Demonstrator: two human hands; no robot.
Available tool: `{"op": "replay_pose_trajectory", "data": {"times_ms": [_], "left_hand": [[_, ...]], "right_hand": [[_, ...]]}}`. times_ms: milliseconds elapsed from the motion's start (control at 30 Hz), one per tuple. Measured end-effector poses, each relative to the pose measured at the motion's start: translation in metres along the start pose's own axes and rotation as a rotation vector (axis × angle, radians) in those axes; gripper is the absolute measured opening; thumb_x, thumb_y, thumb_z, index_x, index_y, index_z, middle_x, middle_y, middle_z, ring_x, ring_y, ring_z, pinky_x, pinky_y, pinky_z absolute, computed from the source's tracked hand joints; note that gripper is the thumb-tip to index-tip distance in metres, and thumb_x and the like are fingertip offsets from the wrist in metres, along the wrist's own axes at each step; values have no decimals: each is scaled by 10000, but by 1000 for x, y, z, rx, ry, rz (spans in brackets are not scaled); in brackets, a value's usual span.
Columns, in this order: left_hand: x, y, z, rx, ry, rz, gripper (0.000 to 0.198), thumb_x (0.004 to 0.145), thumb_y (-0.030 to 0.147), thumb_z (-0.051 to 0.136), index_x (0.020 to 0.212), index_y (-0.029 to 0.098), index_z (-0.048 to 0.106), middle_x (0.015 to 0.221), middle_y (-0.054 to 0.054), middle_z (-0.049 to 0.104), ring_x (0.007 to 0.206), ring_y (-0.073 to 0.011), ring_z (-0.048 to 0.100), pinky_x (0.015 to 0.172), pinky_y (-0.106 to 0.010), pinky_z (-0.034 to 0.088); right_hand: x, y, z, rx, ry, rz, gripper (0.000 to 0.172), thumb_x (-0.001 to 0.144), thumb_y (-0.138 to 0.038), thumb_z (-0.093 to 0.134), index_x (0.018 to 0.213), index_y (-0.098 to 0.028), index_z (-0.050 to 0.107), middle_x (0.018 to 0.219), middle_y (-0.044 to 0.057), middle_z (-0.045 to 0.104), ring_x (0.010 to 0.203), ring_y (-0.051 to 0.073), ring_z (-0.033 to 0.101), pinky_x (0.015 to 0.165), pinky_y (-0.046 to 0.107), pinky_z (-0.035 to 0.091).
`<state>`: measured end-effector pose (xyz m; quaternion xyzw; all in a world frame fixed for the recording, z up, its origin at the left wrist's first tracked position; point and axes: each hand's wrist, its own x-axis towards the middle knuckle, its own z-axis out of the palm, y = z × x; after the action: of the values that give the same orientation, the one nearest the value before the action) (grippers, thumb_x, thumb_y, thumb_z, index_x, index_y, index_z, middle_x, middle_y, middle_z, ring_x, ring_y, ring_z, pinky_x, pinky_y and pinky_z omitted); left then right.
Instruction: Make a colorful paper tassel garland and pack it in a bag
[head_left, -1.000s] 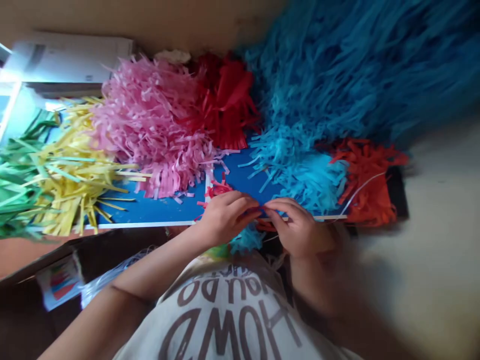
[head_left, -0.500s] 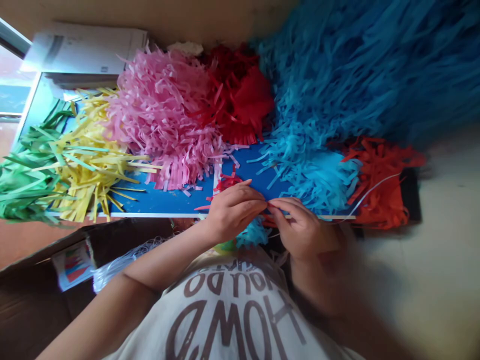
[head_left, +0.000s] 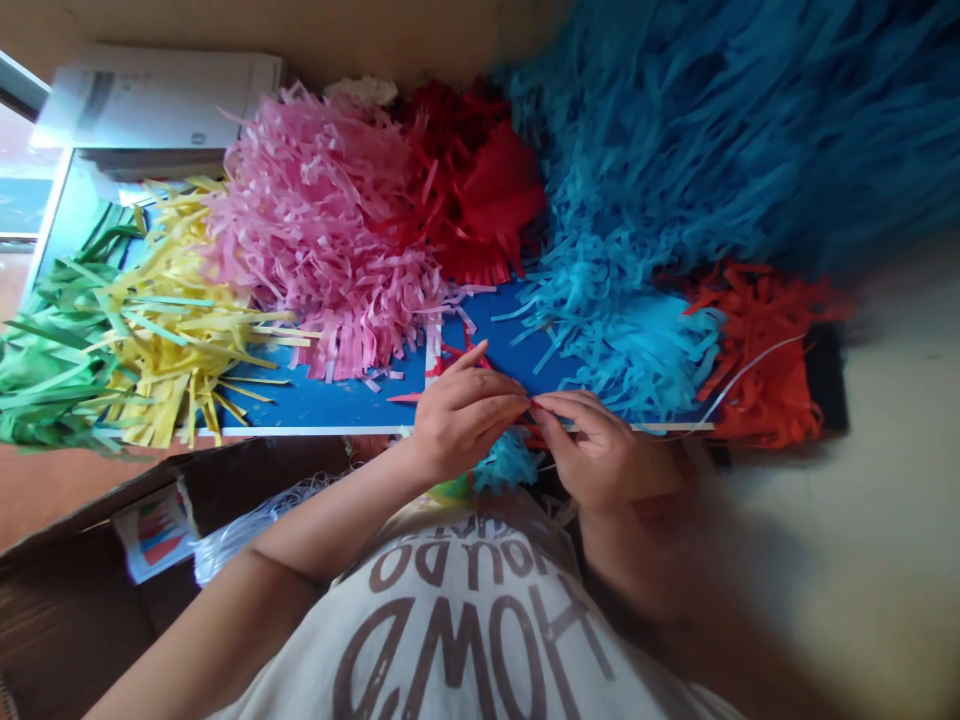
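Observation:
My left hand [head_left: 465, 420] and my right hand [head_left: 600, 450] meet at their fingertips over the white edge of a blue board [head_left: 322, 395]. Between the fingertips is a thin white string [head_left: 742, 380], which runs in from the orange-red paper fringe [head_left: 765, 360]; the pinched part is mostly hidden. Small red paper strips [head_left: 457, 352] lie just above my left hand. Thick bunches of fringed paper cover the board: pink [head_left: 322, 250], dark red [head_left: 480, 190], bright blue [head_left: 622, 340], yellow [head_left: 180, 340] and green [head_left: 60, 370].
A large mass of blue fringe [head_left: 720, 130] fills the upper right. A stack of white papers [head_left: 157, 110] sits at the top left. An open cardboard box [head_left: 97, 590] with white strands [head_left: 262, 525] is at the lower left, and a pale floor [head_left: 885, 520] spreads right.
The view has shifted slightly, and the white string now lies a little higher at the right. My hands stay together, fingertips pinched, with my left fingers slightly more spread.

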<state>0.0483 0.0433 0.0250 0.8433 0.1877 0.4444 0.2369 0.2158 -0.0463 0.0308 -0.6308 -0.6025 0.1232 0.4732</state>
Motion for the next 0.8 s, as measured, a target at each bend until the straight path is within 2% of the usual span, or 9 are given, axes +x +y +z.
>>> {"op": "replay_pose_trajectory", "data": {"times_ms": [200, 333, 400, 467, 533, 567, 667, 733, 800], "left_hand": [[2, -3, 4, 15, -118, -70, 71, 935, 180, 613, 937, 212, 676, 939, -12, 771, 861, -124, 734, 1186, -475, 450], [5, -3, 0, -12, -241, -107, 83, 929, 160, 588, 946, 209, 652, 843, 2, 746, 810, -146, 730, 1092, -415, 534], [7, -6, -8, -26, -250, -106, 63, 931, 176, 600, 939, 220, 645, 831, -2, 739, 824, -168, 735, 1013, -370, 573], [8, -10, -17, -21, -240, -140, 46, 936, 204, 610, 940, 237, 641, 854, -5, 739, 834, -176, 737, 942, -329, 591], [10, -14, -22, -29, -238, -176, 51, 941, 219, 603, 939, 249, 645, 869, -1, 736, 807, -160, 731, 821, -264, 598], [12, -15, -22, -39, -240, -182, 64, 944, 218, 594, 932, 250, 648, 860, 2, 731, 780, -149, 724, 761, -239, 589], [16, -13, -13, -48, -213, -174, 49, 928, 247, 625, 893, 235, 658, 821, -2, 722, 724, -140, 698, 703, -236, 564], [16, -10, -8, -25, -156, -197, 92, 890, 299, 683, 838, 227, 658, 794, -1, 721, 720, -150, 694, 699, -247, 556], [13, -8, -9, 21, -115, -308, 134, 859, 334, 718, 795, 231, 659, 791, 4, 729, 734, -160, 701, 681, -245, 544]], "right_hand": [[-2, -3, 10, 14, 24, 28, 125, 931, -230, 649, 912, -268, 767, 866, 19, 783, 804, 188, 735, 785, 345, 593], [-1, 3, -1, 26, -62, -38, 101, 930, -213, 661, 936, -258, 752, 898, 8, 780, 839, 168, 731, 823, 316, 571], [4, 28, -29, -63, 4, -3, 75, 922, -247, 678, 941, -248, 751, 924, 13, 778, 862, 170, 729, 819, 301, 568], [12, 69, -74, -263, 284, 150, 123, 918, -301, 673, 875, -218, 752, 874, 32, 770, 813, 171, 719, 741, 276, 555], [23, 116, -124, -544, 591, 411, 201, 862, -342, 709, 784, -161, 749, 785, 77, 752, 730, 161, 690, 682, 253, 505], [29, 139, -145, -627, 569, 559, 248, 831, -365, 717, 722, -143, 741, 748, 103, 742, 712, 148, 679, 651, 242, 472], [49, 188, -184, -656, 496, 682, 372, 790, -414, 721, 576, -111, 683, 620, 118, 692, 631, 146, 662, 597, 277, 420], [57, 201, -192, -629, 445, 707, 359, 773, -401, 744, 558, -122, 675, 569, 97, 675, 574, 162, 655, 588, 293, 432], [59, 199, -195, -614, 431, 728, 295, 793, -369, 731, 629, -124, 715, 601, 114, 703, 594, 214, 677, 612, 322, 479]]}}
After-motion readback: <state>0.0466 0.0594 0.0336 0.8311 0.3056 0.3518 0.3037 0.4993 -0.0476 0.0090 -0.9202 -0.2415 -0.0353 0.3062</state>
